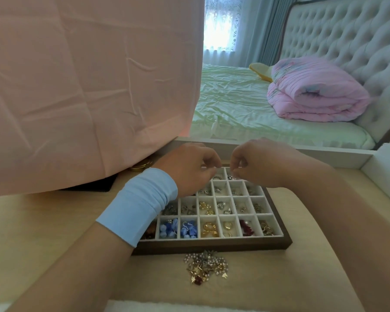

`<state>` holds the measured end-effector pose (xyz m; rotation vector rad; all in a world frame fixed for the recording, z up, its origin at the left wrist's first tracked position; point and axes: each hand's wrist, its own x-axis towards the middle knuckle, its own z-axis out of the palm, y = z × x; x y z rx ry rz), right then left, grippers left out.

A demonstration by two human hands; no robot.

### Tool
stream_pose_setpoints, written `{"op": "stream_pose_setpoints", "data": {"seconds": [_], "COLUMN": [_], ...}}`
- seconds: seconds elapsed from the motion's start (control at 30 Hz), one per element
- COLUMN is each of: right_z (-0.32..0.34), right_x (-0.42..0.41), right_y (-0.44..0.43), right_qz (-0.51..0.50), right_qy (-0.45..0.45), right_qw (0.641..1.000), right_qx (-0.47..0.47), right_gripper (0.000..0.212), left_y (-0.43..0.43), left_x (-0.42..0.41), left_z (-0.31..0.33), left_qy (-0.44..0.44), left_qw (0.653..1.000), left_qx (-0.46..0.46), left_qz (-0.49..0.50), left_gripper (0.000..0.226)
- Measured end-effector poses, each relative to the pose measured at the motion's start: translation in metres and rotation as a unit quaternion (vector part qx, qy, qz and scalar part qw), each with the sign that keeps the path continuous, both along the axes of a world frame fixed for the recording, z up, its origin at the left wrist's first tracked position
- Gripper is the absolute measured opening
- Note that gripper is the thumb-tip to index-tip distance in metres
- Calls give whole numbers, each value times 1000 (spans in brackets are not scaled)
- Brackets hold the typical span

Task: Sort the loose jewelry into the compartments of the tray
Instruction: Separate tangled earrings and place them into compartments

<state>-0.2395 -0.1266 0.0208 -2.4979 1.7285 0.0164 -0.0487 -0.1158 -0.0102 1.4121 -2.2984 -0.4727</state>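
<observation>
- The left hand (189,170) is held over the far-left part of the jewelry tray (212,244); its fingers are curled and the fingertips drawn together as in a pinch; whether anything is gripped cannot be told; a light blue wristband (140,206) is worn on that wrist.
- The right hand (263,165) is held over the far row of the tray, just beside the left hand but apart from it; its fingers are likewise curled, with thumb and fingertips brought together; anything held is too small to be made out.
- The tray, dark wood-framed with white compartments, is set on the pale wooden surface (54,221); most visible compartments are filled.
- In the near row, blue bead earrings (169,228) are seen in two neighbouring compartments; gold rings (209,229) are kept just to their right; a dark red piece (245,228) is seen further right; small silver and gold items are spread through the rows behind.
- The loose jewelry (206,266), a tangled heap of gold charms and pearl-like beads, is lying on the surface just in front of the tray's near rim, outside it.
- A pink cloth (88,86) is draped over something at upper left; a black object (88,188) is partly hidden under its hem.
- A bed with a folded pink quilt (318,95) and a tufted headboard (347,41) is seen beyond.
</observation>
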Motion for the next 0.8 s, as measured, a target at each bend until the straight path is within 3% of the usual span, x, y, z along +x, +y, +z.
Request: {"op": "stream_pose_setpoints", "data": {"seconds": [0.33, 0.6, 0.7, 0.8], "right_z": [5, -24, -27, -31], "right_x": [19, 23, 24, 22], "right_y": [87, 113, 118, 118], "right_qz": [140, 227, 260, 274], "right_qy": [-18, 14, 26, 7], "right_qw": [988, 974, 965, 959], "right_qx": [58, -5, -32, -71], "right_gripper": [5, 26, 34, 27], "left_y": [101, 143, 146, 146], "left_x": [20, 36, 35, 36], "left_z": [6, -28, -32, -34], "left_qy": [-86, -120, -131, -125], "left_qw": [993, 985, 980, 981], "left_qx": [-74, -110, -131, -128], "left_qz": [-42, -51, -64, -70], "left_gripper": [2, 26, 28, 22]}}
